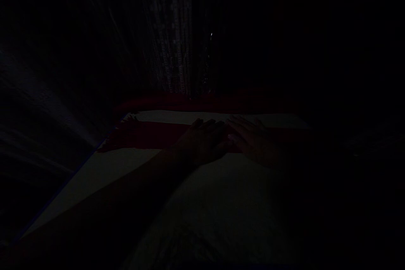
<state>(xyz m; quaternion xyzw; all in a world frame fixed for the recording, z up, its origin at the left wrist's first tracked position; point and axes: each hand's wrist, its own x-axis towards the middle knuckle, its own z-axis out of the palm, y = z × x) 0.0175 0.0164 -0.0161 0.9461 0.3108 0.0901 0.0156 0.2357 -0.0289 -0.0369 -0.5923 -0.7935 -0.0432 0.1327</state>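
The view is very dark. A dark red cloth (148,136), folded into a long strip with fringe at its left end, lies across a pale flat surface (228,194). My left hand (205,141) rests palm down on the strip near its middle, fingers stretched out. Close beside it, my right hand (253,139) lies flat on the same cloth, its fingers pointing to the upper left. The two hands nearly meet at the thumbs. Neither holds anything that I can see. The strip's right end fades into shadow.
More dark red cloth (190,103) runs along the far side of the pale surface. A blue edge (68,182) bounds the surface on the left. Beyond stands something tall with close upright rows (174,38), too dark to name. Deep shadow covers the right.
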